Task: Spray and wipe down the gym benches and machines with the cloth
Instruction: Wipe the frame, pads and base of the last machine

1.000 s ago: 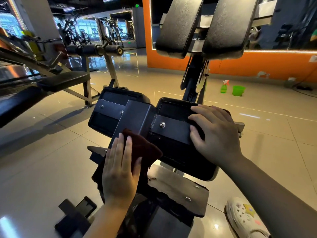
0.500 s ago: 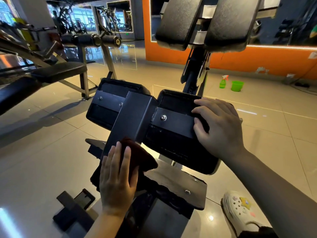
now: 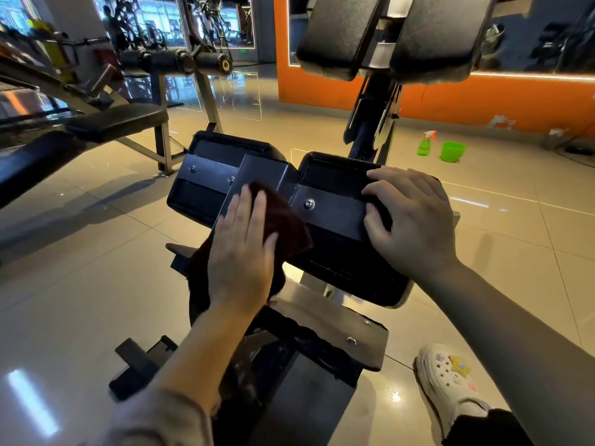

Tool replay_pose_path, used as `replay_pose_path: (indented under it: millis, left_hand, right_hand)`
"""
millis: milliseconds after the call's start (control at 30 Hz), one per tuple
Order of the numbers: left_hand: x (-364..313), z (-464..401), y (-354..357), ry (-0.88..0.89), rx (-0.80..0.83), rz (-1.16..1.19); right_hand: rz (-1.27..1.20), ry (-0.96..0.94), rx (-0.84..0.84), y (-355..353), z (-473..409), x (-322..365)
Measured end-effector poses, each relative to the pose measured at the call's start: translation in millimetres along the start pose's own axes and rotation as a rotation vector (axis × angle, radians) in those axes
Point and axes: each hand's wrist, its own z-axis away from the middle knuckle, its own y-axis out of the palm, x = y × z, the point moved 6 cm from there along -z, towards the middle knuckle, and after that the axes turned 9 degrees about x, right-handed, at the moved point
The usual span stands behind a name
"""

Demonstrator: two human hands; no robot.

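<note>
**Left palm flat on the cloth, right hand braced on the pad**

Well to the left of your left hand (image 3: 241, 252) a black bench (image 3: 119, 122) stands on slanted steel legs, with open glossy tile floor (image 3: 80, 268) between it and the machine, wide and bare. Behind that bench a bar of foam rollers (image 3: 175, 61) crosses in front of bright windows.

Your left hand lies flat, fingers straight and close together, pressing the dark brown cloth (image 3: 283, 217) against the machine's sloped grey centre beam (image 3: 260, 170). The cloth sticks out past your fingertips and thumb on the right, and more of it hangs down below your palm. Just left of the hand is the left pad (image 3: 206, 175), its outer edge free over the floor.

Just right of the cloth, the right pad (image 3: 335, 188) carries a grey steel strap with a bolt head. Your right hand (image 3: 415, 220) rests on that pad, fingers curled over its upper edge and thumb against the strap, gripping the pad. Below both hands a flat steel plate (image 3: 338, 326) juts toward your right foot in a pale clog (image 3: 450, 378).

Above and beyond your right hand two large upholstered pads (image 3: 389, 30) hang overhead. Far to its right, near the orange wall (image 3: 483, 101), a green spray bottle (image 3: 425, 144) stands beside a green bucket (image 3: 452, 151), well apart from the machine across clear tiles.
</note>
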Motion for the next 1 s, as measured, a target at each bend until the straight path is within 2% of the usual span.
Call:
replay_pose_path:
  millis: [100, 200, 300, 533, 733, 900, 1000]
  left_hand:
    - [-12.5, -44.7, -4.2, -0.044, 0.086, -0.009]
    - [-15.8, -45.2, -5.8, -0.027, 0.054, -0.054]
    - [-8.5, -25.2, -2.1, 0.007, 0.012, -0.047]
    - [20.5, 71.0, 13.3, -0.103, -0.157, -0.001]
    - [29.8, 98.5, 22.3, -0.123, -0.157, 0.039]
    - [20.1, 76.1, 16.3, -0.087, -0.162, 0.021]
    - [13.4, 32.9, 4.5, 0.013, -0.055, -0.031]
  right_hand:
    - [-0.001, -0.011, -0.012, -0.5, 1.0, 0.7]
    - [0.000, -0.018, -0.028, -2.0, 0.3, 0.5]
    - [0.003, -0.013, -0.023, -1.1, -0.3, -0.6]
    - [-0.005, -0.009, -0.004, -1.1, 1.0, 0.2]
    - [0.007, -0.003, 0.001, 0.8, 0.7, 0.3]
    - [-0.006, 0.005, 0.001, 0.1, 0.9, -0.6]
    - [-0.026, 0.019, 0.015, 0.9, 0.3, -1.5]
